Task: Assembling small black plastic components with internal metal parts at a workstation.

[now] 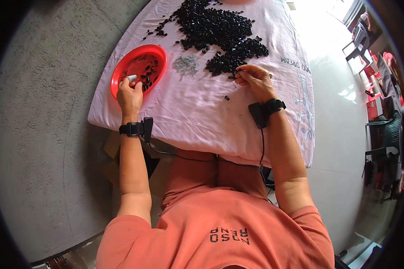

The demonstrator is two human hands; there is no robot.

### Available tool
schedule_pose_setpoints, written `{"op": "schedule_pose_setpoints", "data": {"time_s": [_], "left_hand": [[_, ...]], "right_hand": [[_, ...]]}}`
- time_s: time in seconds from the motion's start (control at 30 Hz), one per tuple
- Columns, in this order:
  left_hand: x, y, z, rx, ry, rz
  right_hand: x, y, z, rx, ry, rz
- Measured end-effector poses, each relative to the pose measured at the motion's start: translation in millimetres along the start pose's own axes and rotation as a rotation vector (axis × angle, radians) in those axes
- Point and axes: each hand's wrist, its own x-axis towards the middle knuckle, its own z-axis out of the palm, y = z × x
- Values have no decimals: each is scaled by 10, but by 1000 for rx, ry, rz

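Observation:
My left hand (130, 97) reaches over the near rim of a red round basin (115, 71), its thumb and a finger apart. A white wrap (131, 78) covers one fingertip. Scattered inside the basin are small black glossy pieces (148, 77). At the near right edge of a large heap of similar black pieces (224, 31), my right hand (256, 81) has its thumb and fingers pinched together. What sits between those fingertips is too small to make out. A small pile of thin, clear or silvery slivers (186, 66) lies between basin and heap.
A pale pink printed cloth (179, 112) covers the table. One loose black piece (227, 97) lies near my right hand. Black straps with small boxes (257, 114) circle both wrists, and a cable (179, 158) hangs below the table edge. Chairs (361, 42) stand far right.

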Motion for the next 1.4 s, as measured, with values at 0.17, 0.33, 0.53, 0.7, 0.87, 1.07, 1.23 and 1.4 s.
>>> {"op": "schedule_pose_setpoints", "data": {"time_s": [0.17,0.33,0.53,0.7,0.87,1.07,1.23,1.4], "left_hand": [[-92,484,88,-256,-75,97],[-202,919,586,-496,-366,51],[-281,1326,948,-443,-413,140],[-219,1395,1189,-514,-368,162],[-170,1423,1396,-500,-325,212],[-166,1573,1279,-610,-545,120],[-59,1657,1290,-534,-516,209],[-1,1878,1402,-536,-550,375]], "right_hand": [[13,68,0,-44,29,-28],[25,99,27,-80,70,-56],[-96,35,88,-101,120,-44],[-140,-1,39,-49,159,-50],[-106,31,56,62,261,-142],[-116,39,11,-8,191,-72],[-116,-65,52,-87,146,-49],[-123,-23,5,-148,509,-113]]}}
